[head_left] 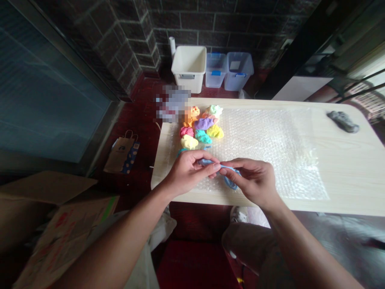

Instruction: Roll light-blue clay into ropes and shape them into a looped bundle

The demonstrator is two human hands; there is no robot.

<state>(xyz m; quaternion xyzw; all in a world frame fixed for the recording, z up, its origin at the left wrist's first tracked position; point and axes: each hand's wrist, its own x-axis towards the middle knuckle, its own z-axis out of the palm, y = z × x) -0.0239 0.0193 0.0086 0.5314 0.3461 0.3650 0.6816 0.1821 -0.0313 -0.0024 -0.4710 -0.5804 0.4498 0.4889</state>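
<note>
Over the near left part of the table, my left hand (192, 168) pinches one end of a light blue soft strip (231, 183) between thumb and fingers. My right hand (255, 176) is closed on the same strip, just to the right, with the fingertips of both hands almost touching. A loop of the strip hangs below my right fingers. Beyond my left hand lie several soft bundles, among them a purple one (203, 123), a teal one (203, 136), a yellow one (215, 131) and a cream one (189, 141). What they are made of cannot be made out.
Bubble wrap (255, 140) covers much of the pale wooden table (345, 168). A grey bundle (343, 121) lies at the far right. Past the table stand a white bin (189, 80) and two clear boxes. An open cardboard box (69, 224) and paper bags (120, 152) are at left.
</note>
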